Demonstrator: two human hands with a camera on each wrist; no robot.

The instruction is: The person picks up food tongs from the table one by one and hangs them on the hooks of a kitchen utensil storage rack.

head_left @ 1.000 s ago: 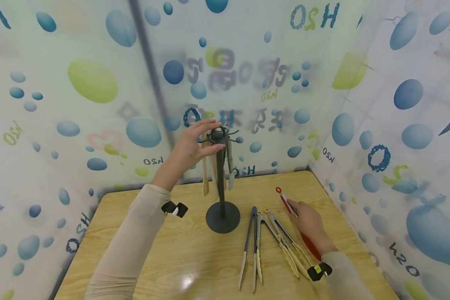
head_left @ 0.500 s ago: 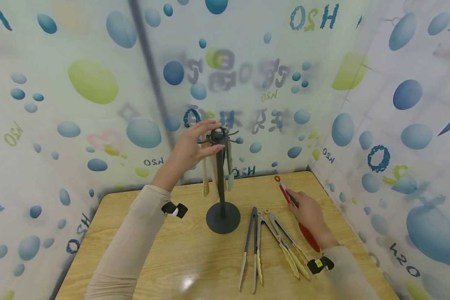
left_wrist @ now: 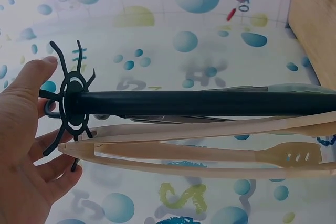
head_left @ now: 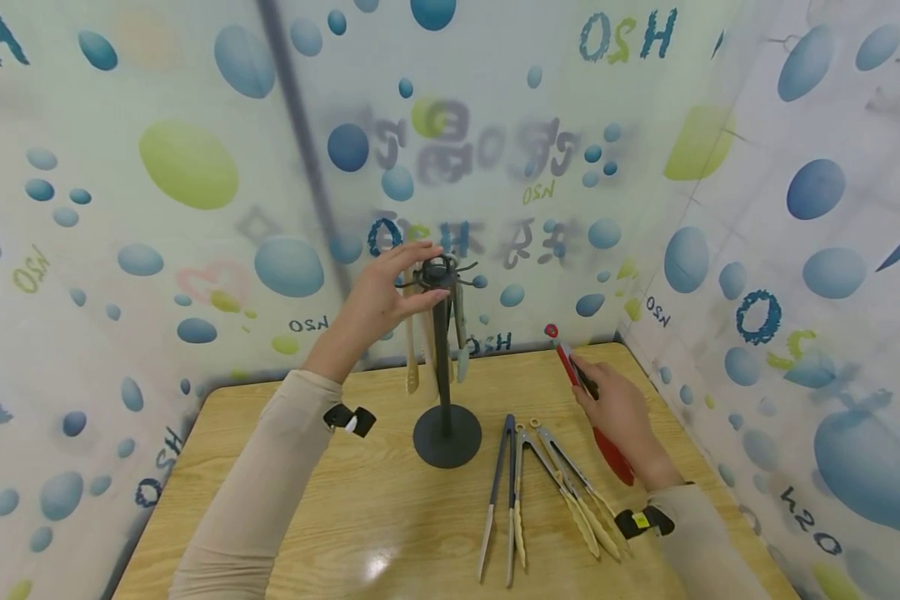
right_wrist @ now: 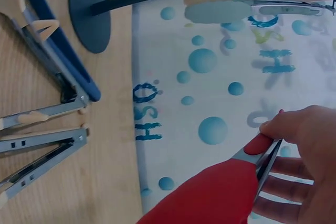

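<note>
My left hand (head_left: 381, 293) grips the hooked top of a dark utensil stand (head_left: 442, 358), thumb on one side and fingers on the other. In the left wrist view, beige tongs (left_wrist: 210, 172) and a beige slotted turner (left_wrist: 291, 155) hang from its hooks. A pale grey-green utensil head (right_wrist: 218, 12) hangs there too. My right hand (head_left: 621, 412) holds red tongs (right_wrist: 210, 195) above the table's right side, pinched between thumb and fingers near the metal middle. Their ring end points away from me, towards the back wall.
On the wooden table (head_left: 330, 500), blue-handled tongs (head_left: 511, 500) lie beside two pairs of metal tongs with beige tips (head_left: 581, 525), right of the stand's round base (head_left: 447, 450). Patterned walls (head_left: 495, 50) close off the back and right.
My right hand has moved away from me, towards the back, and slightly left with the red tongs, drawing clear of the beige-tipped tongs. My left hand keeps its hold on the stand.
</note>
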